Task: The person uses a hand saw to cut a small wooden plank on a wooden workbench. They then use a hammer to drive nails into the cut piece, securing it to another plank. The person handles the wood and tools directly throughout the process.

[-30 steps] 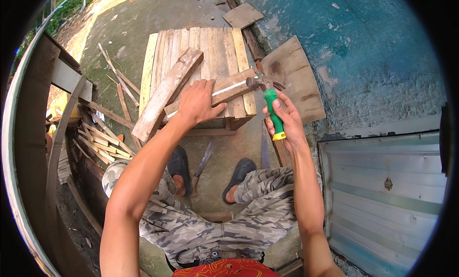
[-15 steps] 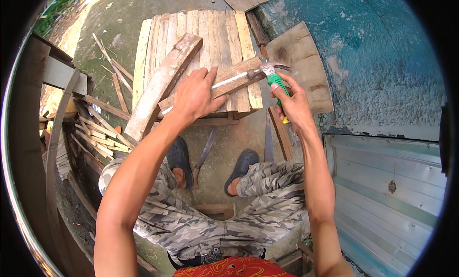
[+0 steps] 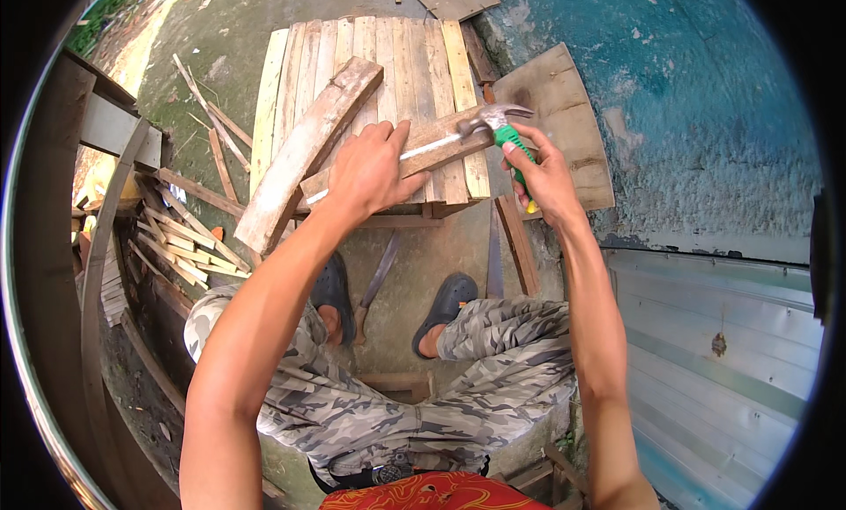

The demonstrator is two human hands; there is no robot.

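Note:
My left hand (image 3: 370, 168) is closed over a short wooden block (image 3: 451, 145), thumb on the near side and fingers on the far side. Along the block's top runs a thin white rod (image 3: 430, 149), partly hidden under that hand. In my right hand (image 3: 546, 175) is a claw hammer (image 3: 497, 115) with a green grip and a yellow butt. Its metal head is over the right end of the block, close to the rod's end; whether they touch I cannot tell. Under the block stands a low slatted wooden table (image 3: 388, 48).
A thick plank (image 3: 310, 153) lies slantwise across the table's left side. Scrap sticks (image 3: 189, 246) are piled at the left. A machete (image 3: 379, 277) and a saw blade (image 3: 495, 255) lean at the table's near edge. A wooden board (image 3: 564, 122) rests against the blue wall (image 3: 687, 114).
The hammer head has risen slightly and turned a little in my right hand. My left hand keeps its hold on the block. The whole view has shifted slightly.

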